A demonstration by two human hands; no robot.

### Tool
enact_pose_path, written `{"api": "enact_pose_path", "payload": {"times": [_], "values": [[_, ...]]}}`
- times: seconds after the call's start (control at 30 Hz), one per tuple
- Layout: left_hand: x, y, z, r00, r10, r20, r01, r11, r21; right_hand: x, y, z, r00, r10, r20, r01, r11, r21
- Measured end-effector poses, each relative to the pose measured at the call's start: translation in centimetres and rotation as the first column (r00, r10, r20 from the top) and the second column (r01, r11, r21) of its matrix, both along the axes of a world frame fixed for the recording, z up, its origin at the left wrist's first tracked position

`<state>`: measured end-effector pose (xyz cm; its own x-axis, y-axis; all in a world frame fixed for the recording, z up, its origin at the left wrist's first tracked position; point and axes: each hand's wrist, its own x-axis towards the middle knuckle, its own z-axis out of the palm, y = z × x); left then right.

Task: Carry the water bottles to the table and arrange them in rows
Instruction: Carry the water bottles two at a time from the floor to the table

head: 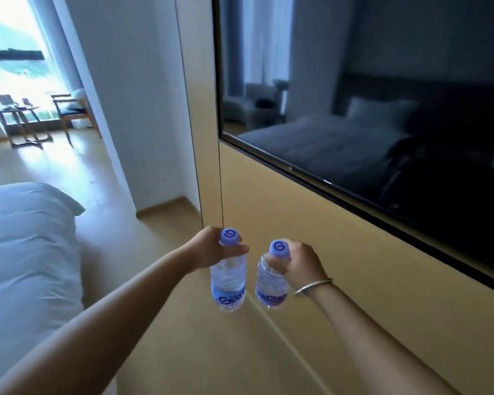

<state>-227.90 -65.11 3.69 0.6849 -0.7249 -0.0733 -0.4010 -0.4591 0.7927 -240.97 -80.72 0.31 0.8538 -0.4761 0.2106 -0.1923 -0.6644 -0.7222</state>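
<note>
While both hands are loaded, task looks early: carry leg only, no rows started that I can see. Left hand [211, 248] grips a water bottle [228, 280] at the neck, fingers curled under the purple cap. Right hand [294, 263] grips a second bottle [270, 283] the same way. Both bottles hang upright, just beside each other, over the floor, between the bed [26, 252] and the TV wall. Likely target is the table [12, 109] by the window, well apart from the hands. Remaining: walk over, set down, align.

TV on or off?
Off: the TV screen is dark, showing only a reflection of the bed and room.
</note>
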Motion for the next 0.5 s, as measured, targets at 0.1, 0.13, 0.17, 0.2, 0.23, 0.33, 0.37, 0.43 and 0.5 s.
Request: {"api": "enact_pose_path", "payload": {"times": [0.1, 0.13, 0.17, 0.2, 0.23, 0.33, 0.37, 0.43, 0.5], "values": [[4.0, 1.8, -0.1, 0.997, 0.076, 0.010, -0.076, 0.997, 0.014, 5.3, 0.5, 0.4, 0.997, 0.081, -0.020, -0.081, 0.996, -0.046], [5.2, 2.1, -0.2, 0.996, 0.091, 0.003, -0.091, 0.996, 0.016, 7.0, 0.5, 0.5, 0.994, 0.106, -0.026, -0.107, 0.993, -0.051], [6.4, 2.4, -0.4, 0.994, 0.112, -0.002, -0.111, 0.994, 0.017, 8.8, 0.5, 0.5, 0.990, 0.134, -0.033, -0.136, 0.990, -0.048], [7.6, 2.6, -0.6, 0.990, 0.139, -0.001, -0.139, 0.990, 0.020, 10.5, 0.5, 0.5, 0.986, 0.163, -0.039, -0.165, 0.985, -0.043], [8.9, 2.7, -0.9, 0.985, 0.171, 0.001, -0.171, 0.985, 0.024, 12.3, 0.4, 0.5, 0.981, 0.190, -0.049, -0.192, 0.981, -0.040], [13.1, 2.6, -1.7, 0.971, 0.238, 0.016, -0.238, 0.971, 0.036, 18.0, -0.1, 0.4, 0.964, 0.258, -0.057, -0.260, 0.966, -0.015], [14.6, 2.3, -1.8, 0.966, 0.256, 0.023, -0.257, 0.966, 0.040, 19.9, -0.4, 0.4, 0.958, 0.282, -0.056, -0.283, 0.959, -0.008], [17.7, 1.9, -2.0, 0.946, 0.324, 0.024, -0.325, 0.945, 0.036, 23.9, -1.0, 0.4, 0.940, 0.337, -0.062, -0.338, 0.941, -0.018], [20.8, 1.6, -1.9, 0.916, 0.400, 0.009, -0.400, 0.916, 0.021, 27.7, -1.6, 0.6, 0.923, 0.379, -0.069, -0.382, 0.924, -0.027]]}}
